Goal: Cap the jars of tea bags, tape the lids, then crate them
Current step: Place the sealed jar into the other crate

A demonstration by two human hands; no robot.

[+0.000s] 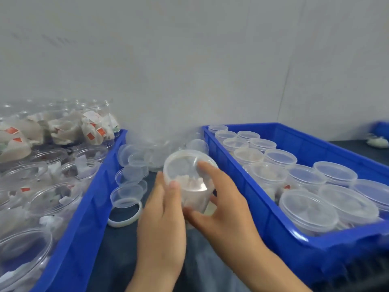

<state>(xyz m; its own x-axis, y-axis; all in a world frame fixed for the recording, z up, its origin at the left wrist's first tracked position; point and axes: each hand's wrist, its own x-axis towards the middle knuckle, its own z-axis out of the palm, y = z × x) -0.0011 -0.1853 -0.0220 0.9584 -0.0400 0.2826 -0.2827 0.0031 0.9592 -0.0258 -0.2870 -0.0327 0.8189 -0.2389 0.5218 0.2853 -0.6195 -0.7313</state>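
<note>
Honestly, the jar [192, 186] was up off the worktop [210, 260] between the two blue crates, tilted with its lid [185, 165] facing the camera, left hand [164, 218] wrapped round its side and right hand [223, 207] cradling it from below with a finger stretched across the lid. I couldn't tell if that lid was fully seated, so a loose grip could've popped it off before taping. Swinging right, it could've clipped the right crate [263, 199] of capped jars.
</note>
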